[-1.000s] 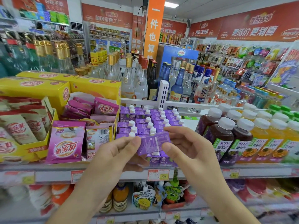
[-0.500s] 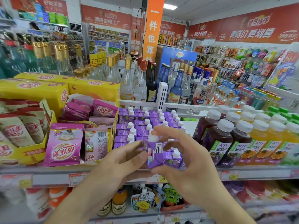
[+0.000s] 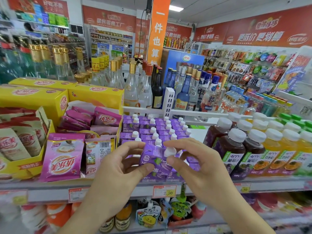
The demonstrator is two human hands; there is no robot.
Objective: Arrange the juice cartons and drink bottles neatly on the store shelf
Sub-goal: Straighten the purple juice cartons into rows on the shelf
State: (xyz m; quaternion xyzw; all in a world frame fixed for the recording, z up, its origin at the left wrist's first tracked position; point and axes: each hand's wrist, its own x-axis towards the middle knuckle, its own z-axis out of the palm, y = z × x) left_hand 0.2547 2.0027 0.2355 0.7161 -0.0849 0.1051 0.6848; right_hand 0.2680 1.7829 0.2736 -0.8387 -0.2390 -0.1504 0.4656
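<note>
At shelf front, purple carton (image 3: 152,157) (cap up) pinched between left hand (image 3: 118,168) and right hand (image 3: 199,168) fingers

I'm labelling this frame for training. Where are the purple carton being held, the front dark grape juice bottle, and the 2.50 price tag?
purple carton (image 3: 152,157), head view, front face.
dark grape juice bottle (image 3: 231,147), head view, shoulder below cap.
price tag (image 3: 164,191), head view, centre of label.
</note>
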